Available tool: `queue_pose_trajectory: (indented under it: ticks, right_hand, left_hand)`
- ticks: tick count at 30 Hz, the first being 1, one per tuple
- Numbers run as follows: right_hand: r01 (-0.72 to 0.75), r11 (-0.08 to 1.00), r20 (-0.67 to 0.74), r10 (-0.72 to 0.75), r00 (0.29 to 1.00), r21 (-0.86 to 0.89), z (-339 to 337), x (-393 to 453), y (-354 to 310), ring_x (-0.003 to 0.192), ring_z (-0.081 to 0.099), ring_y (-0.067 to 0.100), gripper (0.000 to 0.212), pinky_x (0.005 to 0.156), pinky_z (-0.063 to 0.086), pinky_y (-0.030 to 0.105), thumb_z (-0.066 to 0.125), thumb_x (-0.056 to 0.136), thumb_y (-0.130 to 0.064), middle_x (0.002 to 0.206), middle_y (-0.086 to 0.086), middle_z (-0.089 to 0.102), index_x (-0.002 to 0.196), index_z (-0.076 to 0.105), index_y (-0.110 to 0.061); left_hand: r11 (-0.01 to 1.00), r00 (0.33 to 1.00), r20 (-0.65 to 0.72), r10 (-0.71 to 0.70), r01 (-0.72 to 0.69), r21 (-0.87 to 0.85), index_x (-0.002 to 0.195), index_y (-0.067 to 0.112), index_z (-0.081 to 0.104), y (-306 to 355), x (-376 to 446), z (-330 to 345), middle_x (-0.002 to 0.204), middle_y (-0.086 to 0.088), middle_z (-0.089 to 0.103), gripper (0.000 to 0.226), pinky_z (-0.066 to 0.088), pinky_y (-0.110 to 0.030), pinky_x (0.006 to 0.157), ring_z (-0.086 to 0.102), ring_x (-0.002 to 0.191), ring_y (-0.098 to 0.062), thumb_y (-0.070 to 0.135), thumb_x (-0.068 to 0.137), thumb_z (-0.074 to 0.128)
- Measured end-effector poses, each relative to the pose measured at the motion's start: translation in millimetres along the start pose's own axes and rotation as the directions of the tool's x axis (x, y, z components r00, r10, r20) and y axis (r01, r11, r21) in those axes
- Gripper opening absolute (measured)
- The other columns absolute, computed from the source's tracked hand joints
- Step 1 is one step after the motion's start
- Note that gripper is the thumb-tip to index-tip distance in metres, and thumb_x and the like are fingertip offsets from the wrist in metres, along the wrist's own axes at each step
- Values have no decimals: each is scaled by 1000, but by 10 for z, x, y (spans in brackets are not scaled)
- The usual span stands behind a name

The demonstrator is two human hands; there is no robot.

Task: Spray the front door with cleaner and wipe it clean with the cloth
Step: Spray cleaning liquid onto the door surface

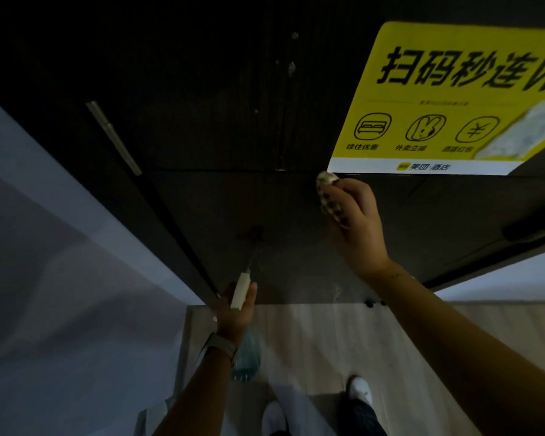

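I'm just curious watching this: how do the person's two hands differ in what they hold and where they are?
The left hand grips a spray bottle low down, nozzle aimed at the dark door; the right hand holds a patterned cloth higher, against the door just under the yellow sticker. The left wrist wears a watch; the right shows only a thin bracelet. Both hands are curled round their things.

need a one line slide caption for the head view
Left hand aims the spray bottle at the dark door while the right hand holds a cloth just below the yellow poster.

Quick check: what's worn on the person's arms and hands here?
Both forearms are bare, with no sleeves or gloves in view. The left hand has a pale-strapped watch at the wrist. The right hand has a thin bracelet at the wrist.
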State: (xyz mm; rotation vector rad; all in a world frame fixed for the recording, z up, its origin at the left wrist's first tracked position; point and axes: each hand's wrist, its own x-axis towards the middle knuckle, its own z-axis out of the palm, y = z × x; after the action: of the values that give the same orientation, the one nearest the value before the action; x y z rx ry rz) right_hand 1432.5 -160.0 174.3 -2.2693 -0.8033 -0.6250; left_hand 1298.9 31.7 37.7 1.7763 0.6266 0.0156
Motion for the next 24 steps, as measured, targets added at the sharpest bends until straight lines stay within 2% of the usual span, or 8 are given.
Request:
queue_pose_trajectory:
  ticks: [6,9,11,15,17,20,22,24]
  right_hand:
    - [117,993,-24,-117,993,-4,-325,0,37,119,47,27,49,106,36,20,64,86,-2,127,9,43,132,49,-9]
    - [159,984,-62,-164,984,-84,-698,-40,206,117,49,29,44,105,37,22,65,87,1,126,14,45,130,54,-2]
    - [183,974,-83,-195,977,-133,-970,-60,323,117,48,29,40,105,38,25,63,90,-1,126,15,45,129,55,2]
    - [164,974,-125,-184,975,-155,-1352,-25,609,120,47,31,40,107,38,30,61,90,5,125,16,44,130,55,2]
    - [135,976,-138,-159,978,-169,-1437,-15,754,117,49,33,40,105,39,30,61,90,7,124,14,44,129,56,1]
    - [111,982,-120,-130,984,-155,-1450,-52,913,113,52,34,37,100,44,35,61,91,5,122,12,44,128,59,0]
    - [113,984,-118,-130,985,-137,-1421,-62,964,112,52,35,36,97,46,37,61,91,4,121,11,44,126,59,-1]
    - [121,987,-122,-134,983,-110,-1392,-42,990,112,51,33,39,98,43,35,62,89,5,121,10,43,127,56,-5]
  left_hand:
    - [994,999,16,47,-45,-100,87,-1,61,142,-279,78,61,-1,49,19,42,-16,51,49,49,-4,17,91,63]
    - [976,998,-2,57,-56,-212,95,7,65,360,-411,270,77,-7,62,15,53,-26,65,60,65,-11,20,87,67]
    - [968,996,13,85,-79,-237,95,7,66,503,-488,451,80,-7,64,20,54,-32,70,62,71,-16,25,86,67]
    - [948,997,44,56,-39,-316,97,21,68,846,-564,846,82,8,69,12,54,-23,74,67,82,-8,17,86,70]
    - [953,999,33,41,-29,-302,85,27,62,1022,-582,1043,77,11,64,16,49,-16,66,63,75,-7,14,86,71]
    - [945,1000,-1,-9,8,-328,79,20,57,1158,-560,1284,74,8,57,16,44,-10,54,58,66,-5,16,85,72]
    - [964,1000,9,6,-4,-265,73,19,58,1144,-485,1432,67,5,57,19,45,-17,57,57,58,-2,25,84,73]
    - [962,998,45,-42,52,-266,72,16,59,1146,-450,1542,62,3,55,21,45,-23,56,55,51,-1,27,86,71]
